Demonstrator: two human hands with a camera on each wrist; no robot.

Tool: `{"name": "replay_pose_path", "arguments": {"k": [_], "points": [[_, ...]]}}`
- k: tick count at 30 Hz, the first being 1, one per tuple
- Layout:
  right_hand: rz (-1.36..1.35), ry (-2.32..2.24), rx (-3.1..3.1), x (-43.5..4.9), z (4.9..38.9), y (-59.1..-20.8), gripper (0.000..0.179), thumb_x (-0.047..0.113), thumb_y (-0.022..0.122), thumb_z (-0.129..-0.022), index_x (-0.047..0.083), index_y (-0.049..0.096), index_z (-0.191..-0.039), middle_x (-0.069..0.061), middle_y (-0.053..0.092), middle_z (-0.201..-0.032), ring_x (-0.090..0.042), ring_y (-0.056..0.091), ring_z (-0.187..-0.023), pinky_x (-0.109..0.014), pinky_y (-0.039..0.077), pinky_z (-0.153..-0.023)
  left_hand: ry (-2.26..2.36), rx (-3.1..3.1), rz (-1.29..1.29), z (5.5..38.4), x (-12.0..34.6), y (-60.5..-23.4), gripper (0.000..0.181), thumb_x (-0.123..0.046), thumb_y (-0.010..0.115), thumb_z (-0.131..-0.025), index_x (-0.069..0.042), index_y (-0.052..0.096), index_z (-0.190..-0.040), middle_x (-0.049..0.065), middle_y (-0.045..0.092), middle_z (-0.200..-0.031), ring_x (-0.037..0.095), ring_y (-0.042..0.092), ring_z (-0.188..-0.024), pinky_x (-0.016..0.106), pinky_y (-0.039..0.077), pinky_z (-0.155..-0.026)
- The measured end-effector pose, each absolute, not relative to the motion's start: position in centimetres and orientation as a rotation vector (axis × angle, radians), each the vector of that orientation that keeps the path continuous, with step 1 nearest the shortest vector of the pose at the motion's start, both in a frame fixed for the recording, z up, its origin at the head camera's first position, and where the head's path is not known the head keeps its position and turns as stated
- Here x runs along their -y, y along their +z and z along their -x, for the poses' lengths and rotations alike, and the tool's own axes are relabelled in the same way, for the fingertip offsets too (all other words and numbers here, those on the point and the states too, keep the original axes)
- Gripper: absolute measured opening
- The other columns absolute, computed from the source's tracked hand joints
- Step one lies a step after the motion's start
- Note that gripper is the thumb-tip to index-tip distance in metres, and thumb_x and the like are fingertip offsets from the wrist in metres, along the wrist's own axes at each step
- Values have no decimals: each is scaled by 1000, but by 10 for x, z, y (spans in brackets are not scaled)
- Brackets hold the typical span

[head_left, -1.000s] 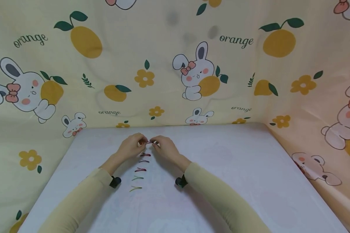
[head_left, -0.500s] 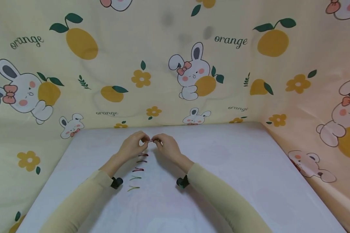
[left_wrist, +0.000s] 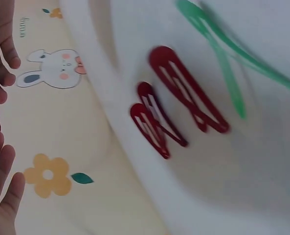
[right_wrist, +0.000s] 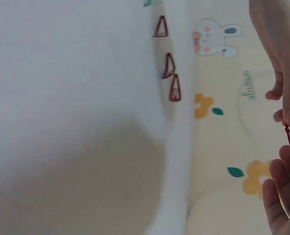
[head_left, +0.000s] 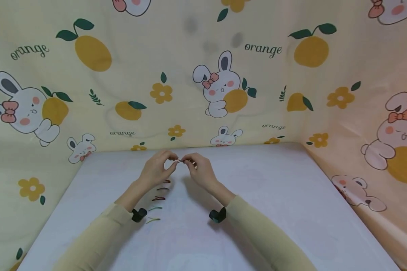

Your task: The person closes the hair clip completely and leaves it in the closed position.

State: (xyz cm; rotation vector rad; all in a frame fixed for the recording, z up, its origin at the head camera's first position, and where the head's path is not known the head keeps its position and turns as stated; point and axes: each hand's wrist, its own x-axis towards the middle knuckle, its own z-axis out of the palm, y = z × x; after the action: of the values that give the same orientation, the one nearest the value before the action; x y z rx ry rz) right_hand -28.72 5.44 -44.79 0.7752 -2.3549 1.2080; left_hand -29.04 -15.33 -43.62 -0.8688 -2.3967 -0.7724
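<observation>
While two green clips (head_left: 154, 214) and three red clips (head_left: 161, 190) already lay in a row on the white table (head_left: 291, 210), the left hand (head_left: 156, 169) and right hand (head_left: 200, 171) pinched one more red hair clip (head_left: 180, 161) between them, raised above the row's far end. That clip was not yet laid down.

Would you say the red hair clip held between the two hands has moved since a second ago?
Yes. The red hair clip has risen slightly off the table, farther from the row of clips.
</observation>
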Motion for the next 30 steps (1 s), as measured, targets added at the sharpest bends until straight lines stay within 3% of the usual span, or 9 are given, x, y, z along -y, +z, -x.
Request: {"name": "replay_pose_path", "arguments": {"k": [14, 21, 30], "points": [[-764, 1359, 2116, -76, 272, -429, 12, 0, 67, -99, 4, 74, -108, -8, 76, -102, -21, 70, -90, -32, 58, -79, -924, 2198, 851, 276, 126, -421, 24, -8, 77, -93, -3, 71, -116, 7, 70, -110, 25, 65, -101, 44, 57, -83], [-738, 1422, 2057, -85, 266, -425, 11, 3, 68, -100, 4, 75, -107, -8, 76, -101, -22, 72, -94, -35, 58, -81, -996, 2096, 855, 269, 111, -413, 21, -3, 76, -92, -4, 73, -112, 7, 71, -106, 24, 66, -97, 40, 54, -76], [-672, 1481, 2012, -96, 263, -422, 12, 1, 69, -98, 5, 76, -107, -7, 76, -102, -23, 73, -91, -31, 56, -81, -1126, 2024, 846, 267, 91, -415, 17, -2, 76, -92, -6, 74, -109, 7, 72, -104, 24, 67, -96, 43, 54, -76]]}}
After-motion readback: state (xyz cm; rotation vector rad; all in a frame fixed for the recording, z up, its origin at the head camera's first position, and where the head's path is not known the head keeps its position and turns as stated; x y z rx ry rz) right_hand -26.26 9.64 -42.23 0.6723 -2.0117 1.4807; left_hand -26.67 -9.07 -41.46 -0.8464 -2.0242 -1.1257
